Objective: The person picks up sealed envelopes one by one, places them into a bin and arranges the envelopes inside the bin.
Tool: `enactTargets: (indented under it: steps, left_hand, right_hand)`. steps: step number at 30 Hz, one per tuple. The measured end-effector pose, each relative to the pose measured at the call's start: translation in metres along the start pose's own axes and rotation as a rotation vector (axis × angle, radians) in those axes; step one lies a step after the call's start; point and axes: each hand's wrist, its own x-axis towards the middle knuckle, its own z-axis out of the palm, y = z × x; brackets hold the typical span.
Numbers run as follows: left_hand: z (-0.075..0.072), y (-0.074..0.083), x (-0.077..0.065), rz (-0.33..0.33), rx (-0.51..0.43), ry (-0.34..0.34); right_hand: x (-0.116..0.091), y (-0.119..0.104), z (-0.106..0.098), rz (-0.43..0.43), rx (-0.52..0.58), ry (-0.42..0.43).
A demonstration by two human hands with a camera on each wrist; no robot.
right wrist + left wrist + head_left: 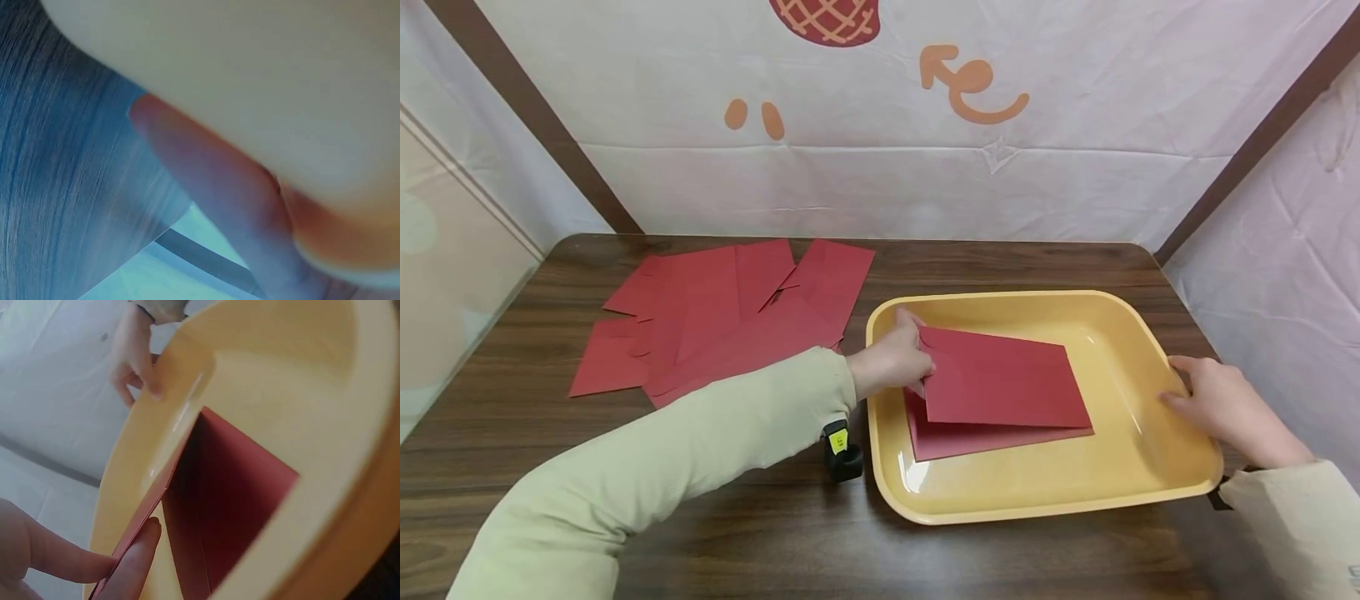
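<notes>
Left hand (pixel 891 360) pinches a red envelope (pixel 1003 379) in the yellow tray (pixel 1131 417); right hand (pixel 1228 408) grips the tray near the surface's (pixel 737 542) right edge. Loose envelopes (pixel 707 304) overlap toward the far left corner.

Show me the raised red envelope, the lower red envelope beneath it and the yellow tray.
Raised red envelope (pixel 1003 379): head view, middle of its upward face.
Lower red envelope (pixel 966 438): head view, its exposed near strip.
Yellow tray (pixel 1120 392): head view, bare floor right of the envelopes.

A wood-grain table (pixel 737 533) bears overlapping red envelopes (pixel 709 300) beside a yellow tray (pixel 1131 408).
</notes>
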Motion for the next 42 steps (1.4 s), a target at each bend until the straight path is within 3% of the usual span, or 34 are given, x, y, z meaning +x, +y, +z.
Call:
enactTargets:
  steps: [5,12,15,26,36,42]
  left_hand:
    - [0.000,-0.004,-0.001,0.012,0.102,0.017]
    - [0.000,-0.001,-0.012,0.046,0.442,0.026]
    - [0.002,-0.002,-0.013,0.029,0.533,0.027]
    - [0.004,-0.005,-0.007,-0.029,0.612,0.012]
    - [0.004,-0.005,0.001,-0.079,0.589,-0.024]
    - [0.008,-0.006,0.005,-0.115,0.636,-0.017]
  right_hand:
    - [0.001,0.000,0.000,-0.010,-0.001,0.009]
    - [0.001,0.001,0.000,-0.009,-0.001,0.001]
    - [0.001,0.000,-0.001,-0.006,0.002,0.000]
    - [-0.002,-0.004,-0.001,0.015,0.015,-0.002]
    - [-0.002,-0.005,0.001,0.029,0.020,-0.007]
    - [-0.001,-0.005,0.001,0.029,0.024,-0.001]
